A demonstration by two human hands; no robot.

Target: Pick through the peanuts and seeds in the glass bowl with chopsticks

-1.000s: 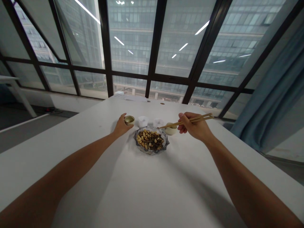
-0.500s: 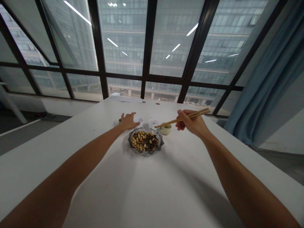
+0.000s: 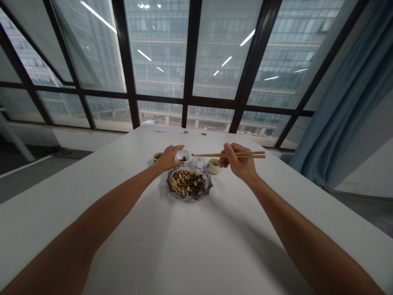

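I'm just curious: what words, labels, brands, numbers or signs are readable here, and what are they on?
None can be read.
Pale cup beside the right hand: dark marks, too small and blurred.
Other cup beside the left hand: dark marks, also unreadable.
White paper at the table's far end: no writing distinguishable.
Chopsticks: no lettering visible.

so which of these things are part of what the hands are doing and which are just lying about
Likely part of it:
- chopsticks, in the right hand
- dish of dark bits, in the left hand
- bowl of mixed bits
- perhaps second dish, left cup, right cup

Probably just there:
- papers
- curtain
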